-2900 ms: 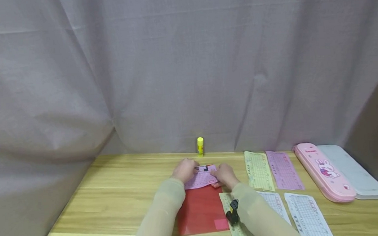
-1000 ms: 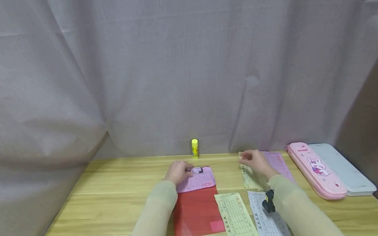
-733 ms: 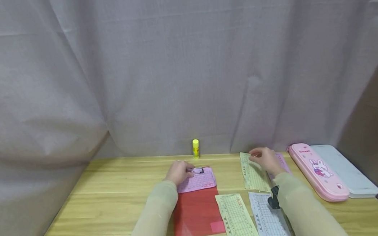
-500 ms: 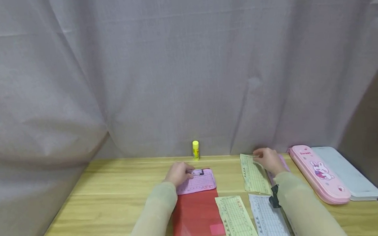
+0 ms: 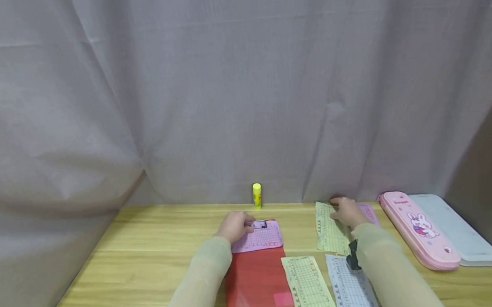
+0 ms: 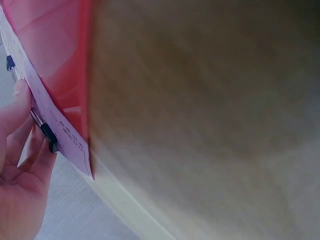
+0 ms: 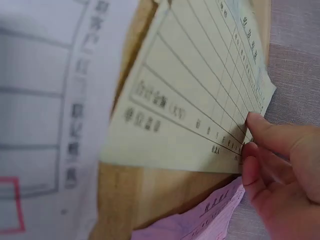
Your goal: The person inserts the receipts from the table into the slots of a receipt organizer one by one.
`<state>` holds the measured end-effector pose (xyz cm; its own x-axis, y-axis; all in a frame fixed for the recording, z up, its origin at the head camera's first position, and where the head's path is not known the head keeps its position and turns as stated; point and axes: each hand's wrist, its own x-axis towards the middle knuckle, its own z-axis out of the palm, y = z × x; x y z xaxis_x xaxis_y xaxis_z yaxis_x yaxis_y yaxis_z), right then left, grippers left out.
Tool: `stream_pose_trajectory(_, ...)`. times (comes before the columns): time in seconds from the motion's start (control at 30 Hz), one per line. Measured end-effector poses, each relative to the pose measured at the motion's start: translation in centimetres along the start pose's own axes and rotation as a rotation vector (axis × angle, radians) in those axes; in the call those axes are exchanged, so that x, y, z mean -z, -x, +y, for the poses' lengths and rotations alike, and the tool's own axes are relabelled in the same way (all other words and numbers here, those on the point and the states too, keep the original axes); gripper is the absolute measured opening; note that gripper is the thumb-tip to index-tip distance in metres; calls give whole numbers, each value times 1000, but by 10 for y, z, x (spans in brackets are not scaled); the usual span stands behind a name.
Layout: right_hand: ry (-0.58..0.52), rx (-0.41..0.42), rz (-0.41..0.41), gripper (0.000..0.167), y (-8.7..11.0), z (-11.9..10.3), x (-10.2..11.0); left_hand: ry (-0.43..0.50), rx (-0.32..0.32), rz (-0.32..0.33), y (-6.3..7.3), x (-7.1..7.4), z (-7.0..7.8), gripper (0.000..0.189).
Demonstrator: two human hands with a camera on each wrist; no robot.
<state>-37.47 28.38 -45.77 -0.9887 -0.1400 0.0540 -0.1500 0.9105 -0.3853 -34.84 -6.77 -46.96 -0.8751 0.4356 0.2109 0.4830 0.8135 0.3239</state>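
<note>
A red folder [image 5: 255, 282] lies at the table's middle, with a purple printed form [image 5: 257, 239] across its top and a metal spring clip with black ends [image 6: 47, 134] at the upper edge. My left hand [image 5: 233, 226] grips this clip, thumb pressed on its metal and the other fingers curled behind. Further right, my right hand [image 5: 348, 212] is at the right edge of a yellow form [image 5: 328, 226]. In the right wrist view, a fingertip lies on that yellow sheet and another digit meets its edge, pinching it. A second purple form [image 7: 205, 215] is partly hidden by the hand.
Another yellow form [image 5: 309, 286] and a white form [image 5: 349, 285] lie nearer me; the right forearm covers part of the white one. A yellow glue stick [image 5: 257, 196] stands at the back. A pink pencil case [image 5: 417, 230] and a white flat box [image 5: 458, 229] lie far right.
My right hand has left the clipped purple form and gone right to the back yellow form, then slid from its upper left towards its right edge. My left hand has stayed at the clip.
</note>
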Motion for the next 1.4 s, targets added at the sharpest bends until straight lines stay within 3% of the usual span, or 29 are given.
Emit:
stream_pose_trajectory(0.17, -15, -27, -5, 49, 0, -2, 0, -3, 14, -5, -2, 1, -1, 27)
stream_pose_trajectory(0.37, -69, -64, 26, 32, 1, -2, -6, -16, 33, -15, -3, -3, -5, 27)
stream_pose_trajectory(0.5, -132, -85, 82, 24, 2, -2, -8, -12, 34, -6, -4, -3, -7, 27)
stream_pose_trajectory(0.7, -185, -18, 196, 30, 5, 2, -12, -8, 47, -13, -4, -2, -8, 27)
stream_pose_trajectory(0.83, -203, -4, 250, 23, 7, 5, -13, -9, 30, -2, -2, -3, -9, 26)
stream_pose_trajectory(1.0, -210, -15, 260, 17, 7, 5, -11, -15, -12, 21, -1, -3, -10, 25)
stream_pose_trajectory(1.2, -212, 11, 246, 20, 11, 4, -2, -9, -4, 11, 0, -4, -10, 25)
stream_pose_trajectory(1.4, -298, -2, 210, 22, 18, -3, 9, -6, -8, 19, -1, -4, -10, 25)
